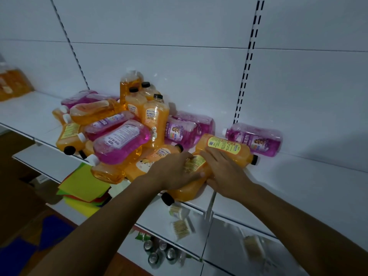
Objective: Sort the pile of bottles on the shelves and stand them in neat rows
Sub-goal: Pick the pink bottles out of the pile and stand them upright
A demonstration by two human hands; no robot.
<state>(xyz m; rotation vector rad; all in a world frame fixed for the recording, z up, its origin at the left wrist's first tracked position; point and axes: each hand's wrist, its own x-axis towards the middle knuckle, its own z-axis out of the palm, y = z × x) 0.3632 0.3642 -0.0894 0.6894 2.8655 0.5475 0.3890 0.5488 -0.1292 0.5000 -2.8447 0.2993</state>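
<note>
Together, left hand (175, 168) and right hand (223, 172) curl fingers around one lying orange bottle (189, 188); three orange bottles (155, 120) stand upright.

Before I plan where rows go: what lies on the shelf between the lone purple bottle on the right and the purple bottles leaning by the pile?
In the head view, only bare white shelf separates the lone purple bottle from the leaning purple bottles.

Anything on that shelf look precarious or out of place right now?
Yes. The orange bottle under both hands lies on its side with its black cap poking past the shelf edge. Another orange bottle overhangs the pile's front. Only a few bottles at the back stand upright.
</note>
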